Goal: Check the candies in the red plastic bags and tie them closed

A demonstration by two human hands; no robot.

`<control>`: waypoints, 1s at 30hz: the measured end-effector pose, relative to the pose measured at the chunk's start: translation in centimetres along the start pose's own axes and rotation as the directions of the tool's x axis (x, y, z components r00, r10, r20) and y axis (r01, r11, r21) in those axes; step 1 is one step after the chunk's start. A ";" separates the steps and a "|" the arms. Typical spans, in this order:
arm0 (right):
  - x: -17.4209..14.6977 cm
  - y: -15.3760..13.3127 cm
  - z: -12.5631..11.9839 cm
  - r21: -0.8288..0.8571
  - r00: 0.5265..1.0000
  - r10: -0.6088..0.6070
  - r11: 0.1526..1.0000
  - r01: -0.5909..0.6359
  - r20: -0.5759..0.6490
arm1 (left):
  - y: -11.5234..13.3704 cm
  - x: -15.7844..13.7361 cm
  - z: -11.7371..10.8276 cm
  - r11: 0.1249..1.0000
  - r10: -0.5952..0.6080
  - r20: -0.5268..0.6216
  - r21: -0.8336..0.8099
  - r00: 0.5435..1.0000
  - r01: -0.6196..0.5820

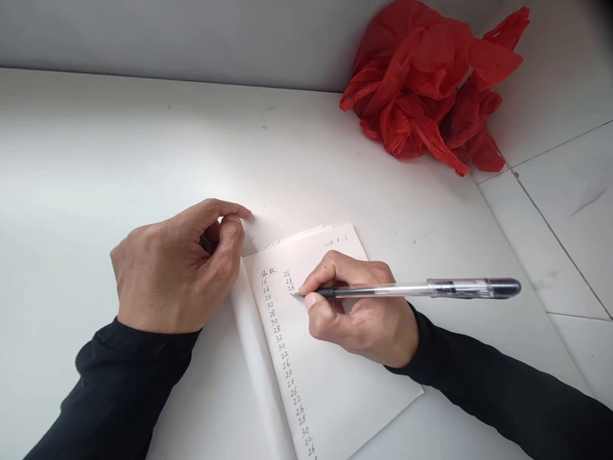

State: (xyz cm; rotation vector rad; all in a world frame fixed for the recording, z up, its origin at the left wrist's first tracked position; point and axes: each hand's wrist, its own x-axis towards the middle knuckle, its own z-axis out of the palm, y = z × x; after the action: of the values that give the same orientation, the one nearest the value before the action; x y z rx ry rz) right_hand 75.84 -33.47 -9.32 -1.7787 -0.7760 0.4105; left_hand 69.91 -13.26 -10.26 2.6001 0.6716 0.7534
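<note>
My right hand (361, 306) grips a clear-barrelled pen (383, 291) with a black tip section and a dark cap on its back end. The pen's point touches the page of an open notebook (345, 396), just below a short second column of handwritten numbers. A longer column of numbers runs down the page's left side. My left hand (179, 262) rests beside the notebook's upper left edge, loosely closed, with index finger and thumb close together. Its other fingers are mostly hidden beneath, and nothing shows in it.
A crumpled red plastic bag (421, 83) sits at the back right corner of the white table (96, 160). Behind the table stands a grey-white wall (167, 38). Pale tiles (565, 191) with dark joints lie along the right side.
</note>
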 end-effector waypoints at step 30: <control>-0.2 0.2 -0.1 0.032 1.000 0.007 0.999 -0.007 -0.001 | 0.1 0.1 0.0 1.000 -0.012 0.007 -0.021 1.000 0.012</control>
State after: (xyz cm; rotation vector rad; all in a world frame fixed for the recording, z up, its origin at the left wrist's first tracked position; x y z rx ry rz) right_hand 75.86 -33.70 -9.44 -1.7524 -0.7588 0.4249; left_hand 70.01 -13.29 -10.13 2.5762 0.6730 0.7432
